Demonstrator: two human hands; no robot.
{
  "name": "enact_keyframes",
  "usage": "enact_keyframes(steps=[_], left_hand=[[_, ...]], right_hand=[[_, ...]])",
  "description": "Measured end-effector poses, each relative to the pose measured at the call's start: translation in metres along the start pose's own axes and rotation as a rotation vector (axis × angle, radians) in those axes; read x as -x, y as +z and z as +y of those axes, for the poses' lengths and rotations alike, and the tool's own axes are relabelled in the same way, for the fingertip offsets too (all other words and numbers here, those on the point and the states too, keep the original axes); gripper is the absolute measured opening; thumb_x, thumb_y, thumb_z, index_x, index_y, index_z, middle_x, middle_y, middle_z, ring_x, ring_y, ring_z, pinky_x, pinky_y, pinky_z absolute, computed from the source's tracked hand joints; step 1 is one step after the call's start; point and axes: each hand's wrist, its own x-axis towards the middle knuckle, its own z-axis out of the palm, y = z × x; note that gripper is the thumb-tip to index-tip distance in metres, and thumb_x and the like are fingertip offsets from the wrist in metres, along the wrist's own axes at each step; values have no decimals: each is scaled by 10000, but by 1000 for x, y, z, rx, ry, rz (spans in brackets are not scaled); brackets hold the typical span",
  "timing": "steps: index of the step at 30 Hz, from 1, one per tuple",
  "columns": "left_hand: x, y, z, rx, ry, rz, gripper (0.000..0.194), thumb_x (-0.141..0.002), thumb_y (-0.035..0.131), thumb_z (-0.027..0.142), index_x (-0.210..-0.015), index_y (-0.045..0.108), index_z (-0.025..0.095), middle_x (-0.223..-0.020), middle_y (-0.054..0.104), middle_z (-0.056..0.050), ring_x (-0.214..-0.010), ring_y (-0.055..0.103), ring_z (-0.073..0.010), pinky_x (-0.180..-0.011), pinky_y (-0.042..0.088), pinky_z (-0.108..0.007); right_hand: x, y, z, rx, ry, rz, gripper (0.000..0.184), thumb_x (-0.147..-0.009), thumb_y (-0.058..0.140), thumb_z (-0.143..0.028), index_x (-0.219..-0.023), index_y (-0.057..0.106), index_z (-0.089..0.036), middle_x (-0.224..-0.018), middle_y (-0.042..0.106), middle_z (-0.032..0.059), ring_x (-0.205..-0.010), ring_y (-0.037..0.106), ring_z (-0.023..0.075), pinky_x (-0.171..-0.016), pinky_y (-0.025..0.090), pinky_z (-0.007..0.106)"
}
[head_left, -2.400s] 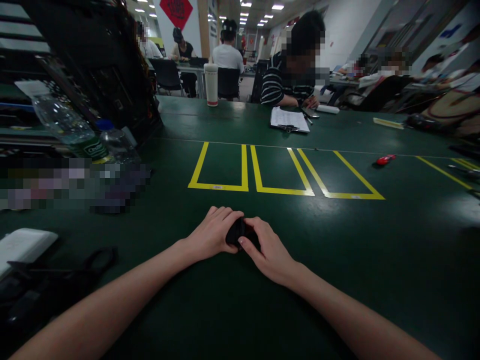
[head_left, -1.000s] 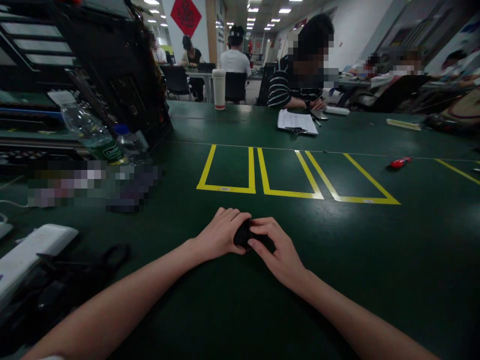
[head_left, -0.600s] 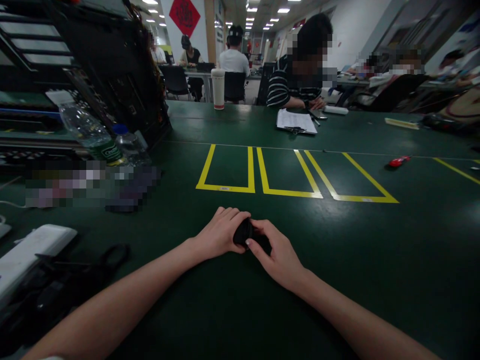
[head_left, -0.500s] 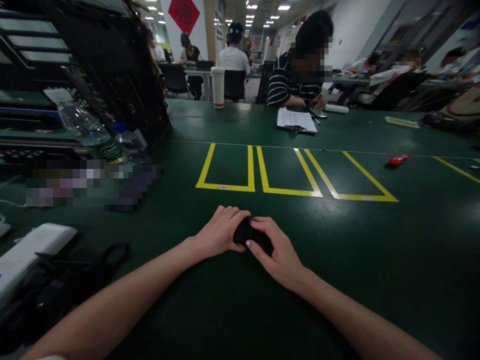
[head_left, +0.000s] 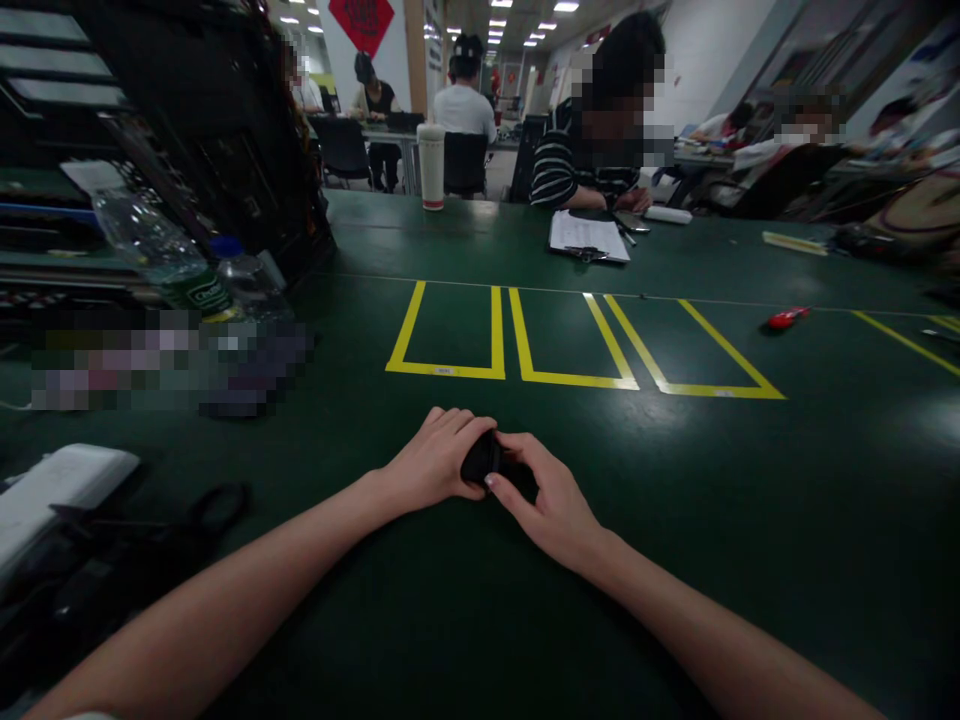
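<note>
A small black object (head_left: 480, 458) with a rounded body is held between both hands, low over the dark green table (head_left: 465, 620). Its kind is hard to tell, as fingers cover much of it. My left hand (head_left: 439, 455) wraps round its left side, fingers over the top and thumb underneath. My right hand (head_left: 551, 500) pinches its right end with the thumb and fingertips. Beyond the hands, yellow tape outlines (head_left: 450, 372) mark the table.
At left stand a computer chassis (head_left: 225, 150), plastic bottles (head_left: 150, 240), a white power strip (head_left: 67, 490) and black cables (head_left: 97, 570). Across the table are a cup (head_left: 432, 165), a clipboard (head_left: 589, 238) and a seated person (head_left: 585, 150). A red object (head_left: 787, 318) lies right.
The view has shifted slightly, so the table items appear a little further left and up. Both hands keep the same hold on the black object.
</note>
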Motion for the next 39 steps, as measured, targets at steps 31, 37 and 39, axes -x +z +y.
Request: enact_keyframes(steps=[31, 37, 39], left_hand=[[1, -1, 2, 5, -11, -14, 577, -692, 683, 299, -1172, 400, 150, -1096, 531, -82, -972, 492, -229, -822, 359, -357], [0, -3, 3, 9, -9, -21, 557, -695, 674, 301, -1159, 409, 146, -1082, 533, -86, -955, 496, -234, -807, 362, -358], [0, -4, 3, 12, -11, -26, 551, -696, 671, 309, -1155, 411, 149, -1075, 534, -84, -946, 500, -234, -801, 364, -357]], right_hand=[[-3, -2, -3, -100, 62, -30, 241, -830, 517, -233, -1065, 475, -202, -989, 547, 54, -890, 547, 193, -789, 479, 388], [0, -2, 1, -67, -76, 50, 197, -816, 529, -178, -1002, 506, -239, -1042, 512, 46, -967, 522, 204, -829, 467, 397], [-1, -1, 2, -67, -78, 82, 154, -815, 529, -171, -954, 513, -234, -1035, 508, 44, -975, 520, 203, -838, 463, 400]])
